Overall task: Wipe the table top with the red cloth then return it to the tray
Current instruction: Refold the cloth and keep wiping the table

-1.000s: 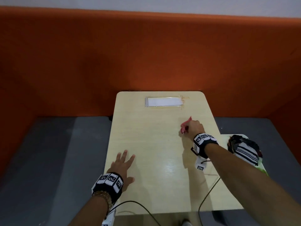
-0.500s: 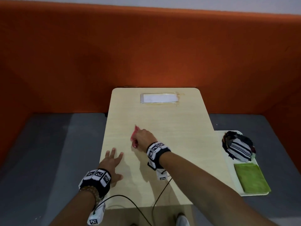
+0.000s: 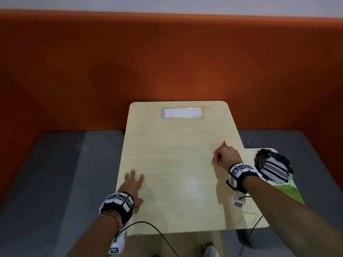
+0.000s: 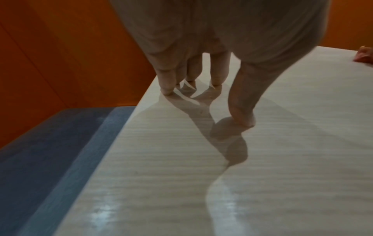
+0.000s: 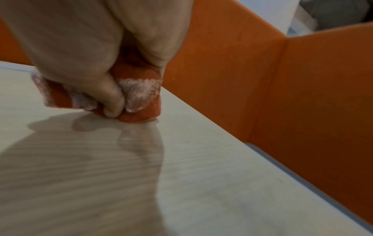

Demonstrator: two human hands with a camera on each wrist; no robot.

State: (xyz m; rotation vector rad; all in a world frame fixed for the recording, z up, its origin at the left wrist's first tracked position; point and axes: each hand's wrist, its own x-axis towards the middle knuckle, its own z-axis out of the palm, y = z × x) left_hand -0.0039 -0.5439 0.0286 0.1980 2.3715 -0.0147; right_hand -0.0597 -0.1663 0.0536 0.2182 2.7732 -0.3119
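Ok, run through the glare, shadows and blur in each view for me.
Head view: a glare patch on the table top between the hands, edges bowed by the wide lens. Left wrist view: left hand near the lens, soft, casting finger shadows; bright streaks on the near surface. Right wrist view: motion streaks across the table; right hand and red cloth fairly sharp, shadow below.

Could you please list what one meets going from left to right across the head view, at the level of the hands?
left hand → red cloth → right hand → striped cloth, on the tray
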